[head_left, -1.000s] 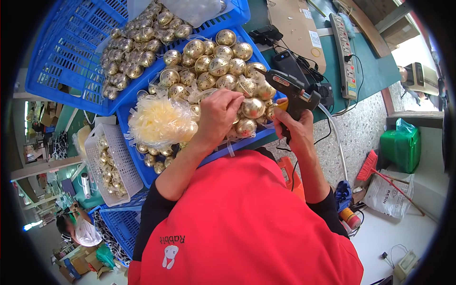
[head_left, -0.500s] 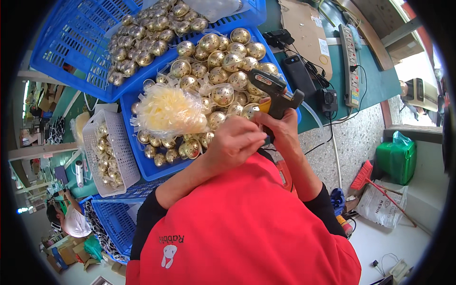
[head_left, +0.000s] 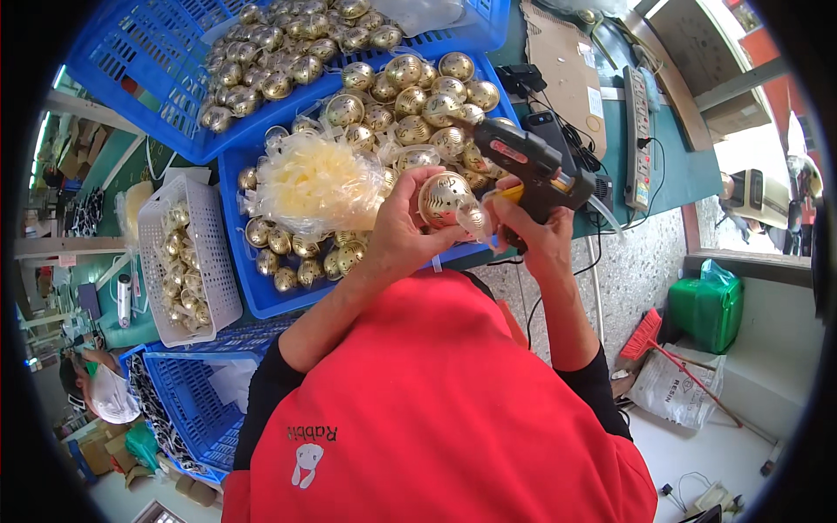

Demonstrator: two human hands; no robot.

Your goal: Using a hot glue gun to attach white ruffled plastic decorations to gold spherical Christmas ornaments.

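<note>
My left hand [head_left: 401,228] is closed around a gold patterned ball [head_left: 443,199], holding it above the near edge of a blue crate [head_left: 272,301]. Against the ball's right side lies a small translucent strip or loop [head_left: 475,223], close to my right fingers. In my right hand [head_left: 542,237] is a black glue gun [head_left: 523,150] with a yellow trigger, its nozzle pointing up and left over the crate. Whether my right fingertips also pinch the strip, I cannot tell. Several gold balls [head_left: 411,100] fill the crate, beside a plastic bag of pale yellow strips [head_left: 318,183].
Behind stands another blue crate [head_left: 131,74] of wrapped gold balls. A white basket [head_left: 222,288] of balls sits at left. On the green table at right are a black power bank-like box [head_left: 547,131], cables and a power strip [head_left: 639,131]. A person [head_left: 112,392] is far left.
The gold ball now shows in my left hand, which has turned and opened around it. The glue gun has shifted right and nearer, still in my right hand. The whole view has shifted slightly.
</note>
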